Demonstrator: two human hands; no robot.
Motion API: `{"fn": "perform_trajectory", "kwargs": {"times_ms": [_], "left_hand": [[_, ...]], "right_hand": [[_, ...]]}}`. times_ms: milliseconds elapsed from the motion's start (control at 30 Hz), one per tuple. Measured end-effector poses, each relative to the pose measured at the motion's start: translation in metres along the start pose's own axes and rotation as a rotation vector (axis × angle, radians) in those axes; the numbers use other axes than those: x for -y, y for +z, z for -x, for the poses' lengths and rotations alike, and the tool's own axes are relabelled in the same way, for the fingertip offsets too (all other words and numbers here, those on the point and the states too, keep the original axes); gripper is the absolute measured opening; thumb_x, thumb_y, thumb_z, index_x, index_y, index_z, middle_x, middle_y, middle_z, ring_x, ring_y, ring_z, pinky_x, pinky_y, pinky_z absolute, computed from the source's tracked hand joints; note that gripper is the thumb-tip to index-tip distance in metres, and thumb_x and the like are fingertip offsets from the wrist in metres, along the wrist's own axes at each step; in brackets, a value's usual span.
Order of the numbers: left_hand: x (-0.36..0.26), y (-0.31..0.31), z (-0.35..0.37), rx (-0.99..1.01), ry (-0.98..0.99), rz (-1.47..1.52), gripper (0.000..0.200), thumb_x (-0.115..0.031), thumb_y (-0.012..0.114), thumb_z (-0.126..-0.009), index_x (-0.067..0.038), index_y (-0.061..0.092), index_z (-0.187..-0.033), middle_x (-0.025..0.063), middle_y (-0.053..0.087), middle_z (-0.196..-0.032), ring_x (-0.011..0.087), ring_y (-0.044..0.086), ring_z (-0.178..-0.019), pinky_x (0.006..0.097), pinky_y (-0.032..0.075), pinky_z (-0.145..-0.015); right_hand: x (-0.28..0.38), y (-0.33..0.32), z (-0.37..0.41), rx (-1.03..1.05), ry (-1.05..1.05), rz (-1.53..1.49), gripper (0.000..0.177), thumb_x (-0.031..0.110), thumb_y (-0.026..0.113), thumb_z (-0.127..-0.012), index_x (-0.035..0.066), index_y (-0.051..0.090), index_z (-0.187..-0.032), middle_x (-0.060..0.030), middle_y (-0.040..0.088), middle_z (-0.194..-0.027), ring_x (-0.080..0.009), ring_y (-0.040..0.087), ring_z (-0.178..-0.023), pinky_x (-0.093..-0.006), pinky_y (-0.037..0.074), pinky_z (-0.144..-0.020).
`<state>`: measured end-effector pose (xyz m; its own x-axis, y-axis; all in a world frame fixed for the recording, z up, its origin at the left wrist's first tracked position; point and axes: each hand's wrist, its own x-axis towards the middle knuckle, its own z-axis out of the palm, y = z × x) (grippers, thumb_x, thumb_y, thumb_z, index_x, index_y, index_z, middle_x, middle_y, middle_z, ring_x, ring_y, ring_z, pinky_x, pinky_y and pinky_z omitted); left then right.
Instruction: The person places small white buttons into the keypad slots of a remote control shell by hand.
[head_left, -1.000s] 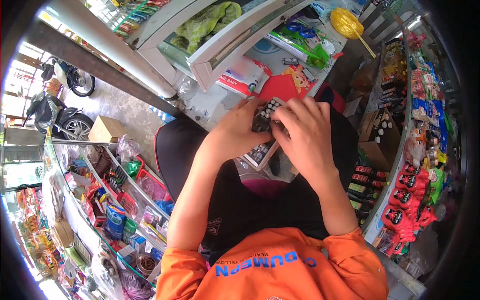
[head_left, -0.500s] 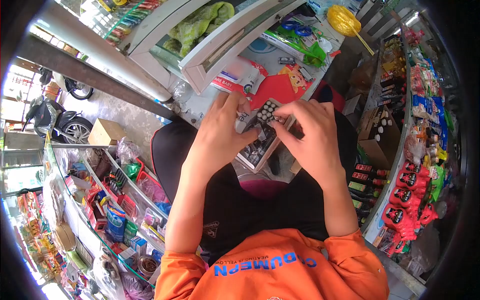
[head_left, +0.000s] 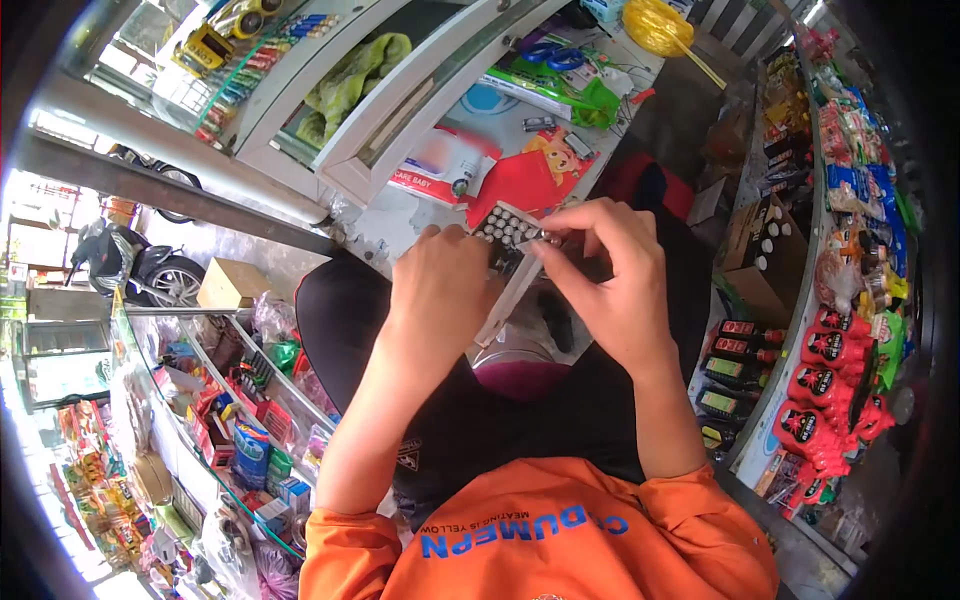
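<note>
A shallow open box (head_left: 513, 295) is tilted over my lap, between my knees. Packed at its far end are several cylindrical batteries (head_left: 503, 226), their round metal ends facing up. My left hand (head_left: 440, 285) is closed around the box's left side; its thumb and fingertips are mostly hidden. At the right far corner, thumb and forefinger of my right hand (head_left: 622, 275) pinch what looks like a battery (head_left: 549, 237), touching the box edge. The lower part of the box is partly covered by my left hand.
Ahead stands a counter with a red envelope (head_left: 515, 183), blue scissors (head_left: 556, 56) and two loose batteries (head_left: 538, 124). A white-framed glass case (head_left: 350, 165) borders it on the left. Shelves with red bottles (head_left: 815, 385) stand right; a goods-filled glass cabinet (head_left: 200, 330) stands left.
The box has shifted slightly left and turned, showing more of its side wall. My left hand has rolled over the box, hiding its thumb. My right hand still pinches at the corner.
</note>
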<state>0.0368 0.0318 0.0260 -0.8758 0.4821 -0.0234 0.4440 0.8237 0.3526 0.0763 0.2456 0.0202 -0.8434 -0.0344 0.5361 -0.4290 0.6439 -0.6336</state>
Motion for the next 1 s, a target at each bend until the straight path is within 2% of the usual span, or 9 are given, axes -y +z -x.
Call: {"fn": "perform_trajectory", "kwargs": {"times_ms": [167, 400, 533, 600, 667, 700, 833, 1000], "left_hand": [[0.003, -0.013, -0.003, 0.079, -0.007, 0.067, 0.031, -0.021, 0.083, -0.089, -0.005, 0.087, -0.115, 0.0209, 0.073, -0.101, 0.0423, 0.07, -0.106, 0.0536, 0.055, -0.098], [0.008, 0.003, -0.004, 0.052, -0.028, 0.08, 0.035, -0.021, 0.084, -0.088, -0.003, 0.087, -0.117, 0.0223, 0.072, -0.104, 0.0427, 0.067, -0.111, 0.0526, 0.054, -0.102], [0.0, 0.001, -0.002, 0.061, -0.115, 0.052, 0.038, -0.023, 0.087, -0.085, -0.005, 0.088, -0.118, 0.0184, 0.07, -0.115, 0.0408, 0.059, -0.121, 0.0536, 0.046, -0.105], [-0.003, 0.003, 0.003, 0.061, -0.16, 0.012, 0.039, -0.024, 0.088, -0.084, -0.007, 0.088, -0.118, 0.0161, 0.069, -0.12, 0.0396, 0.056, -0.125, 0.0533, 0.043, -0.106], [-0.002, 0.008, 0.009, -0.074, -0.135, 0.015, 0.039, -0.025, 0.09, -0.082, -0.009, 0.088, -0.118, 0.0124, 0.067, -0.128, 0.0366, 0.052, -0.129, 0.0521, 0.038, -0.108], [-0.001, 0.01, 0.009, -0.076, -0.138, 0.016, 0.039, -0.025, 0.09, -0.082, -0.009, 0.088, -0.118, 0.0124, 0.067, -0.128, 0.0366, 0.052, -0.129, 0.0521, 0.038, -0.108], [0.005, 0.009, 0.008, -0.029, -0.12, 0.05, 0.039, -0.025, 0.089, -0.082, -0.01, 0.088, -0.118, 0.0119, 0.066, -0.136, 0.0352, 0.053, -0.133, 0.0521, 0.037, -0.111], [0.014, 0.011, 0.001, 0.076, -0.071, 0.08, 0.037, -0.025, 0.087, -0.085, -0.009, 0.088, -0.118, 0.0121, 0.066, -0.147, 0.0359, 0.052, -0.144, 0.0554, 0.038, -0.116]], "right_hand": [[-0.003, -0.007, 0.007, 0.017, 0.041, -0.023, 0.021, 0.013, 0.087, -0.094, 0.014, 0.075, -0.111, 0.0025, 0.078, -0.103, -0.0216, 0.069, -0.085, -0.0409, 0.042, -0.086], [-0.007, 0.0, 0.008, 0.014, 0.03, -0.071, 0.021, 0.015, 0.086, -0.096, 0.014, 0.074, -0.113, 0.0026, 0.078, -0.105, -0.0215, 0.072, -0.096, -0.0419, 0.041, -0.091], [-0.006, 0.007, 0.007, 0.017, 0.023, -0.103, 0.021, 0.015, 0.086, -0.096, 0.014, 0.074, -0.113, 0.0012, 0.079, -0.105, -0.0221, 0.074, -0.1, -0.0418, 0.042, -0.092], [-0.007, 0.008, 0.007, 0.022, 0.021, -0.121, 0.021, 0.014, 0.086, -0.096, 0.013, 0.074, -0.113, 0.0012, 0.079, -0.105, -0.0217, 0.074, -0.098, -0.0413, 0.042, -0.091], [-0.006, 0.008, 0.006, 0.023, 0.022, -0.135, 0.021, 0.014, 0.086, -0.097, 0.013, 0.074, -0.114, 0.0012, 0.079, -0.104, -0.0212, 0.073, -0.095, -0.0409, 0.042, -0.091], [-0.005, 0.008, 0.007, 0.029, 0.037, -0.135, 0.021, 0.014, 0.086, -0.097, 0.013, 0.074, -0.114, 0.0016, 0.079, -0.104, -0.0204, 0.072, -0.092, -0.0403, 0.042, -0.09], [-0.008, 0.008, 0.008, 0.014, 0.035, -0.125, 0.021, 0.013, 0.086, -0.096, 0.013, 0.075, -0.114, 0.0025, 0.079, -0.104, -0.0183, 0.069, -0.086, -0.0388, 0.043, -0.089], [-0.007, 0.006, 0.006, 0.031, 0.065, -0.103, 0.021, 0.014, 0.086, -0.096, 0.013, 0.075, -0.114, 0.0022, 0.08, -0.104, -0.0189, 0.07, -0.088, -0.0393, 0.042, -0.09]]}}
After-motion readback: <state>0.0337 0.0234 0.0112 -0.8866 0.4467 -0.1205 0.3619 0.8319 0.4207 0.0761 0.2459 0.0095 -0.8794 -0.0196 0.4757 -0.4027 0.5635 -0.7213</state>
